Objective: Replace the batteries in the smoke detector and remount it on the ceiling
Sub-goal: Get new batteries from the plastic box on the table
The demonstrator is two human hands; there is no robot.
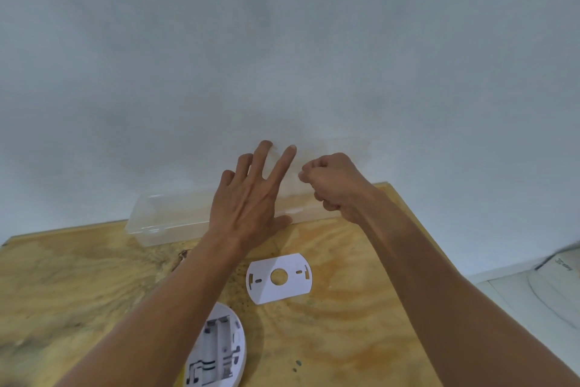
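Smoke detector [216, 352], a round white plastic unit, lies face down at the near edge of the pale plywood counter [345, 324], its battery bay open upward and, as far as the head view shows, holding no cells. The bay's long axis runs roughly away from the person, tilted a little right. Just beyond it, apart from it, rests the flat white mounting plate [278, 278] with 1 round centre hole.

Both hands are farther out, over a clear plastic lidded box [163, 220] set against the white wall [282, 41]. The left hand [251, 195] has its fingers spread straight, resting on the box. The right hand [332, 185] has its fingers curled tight, a closed grip; whether it pinches anything I cannot tell.

So the detector lies behind both hands, toward the body, under the left forearm, making the left hand the nearer one. Fresh batteries probably come from the box first.
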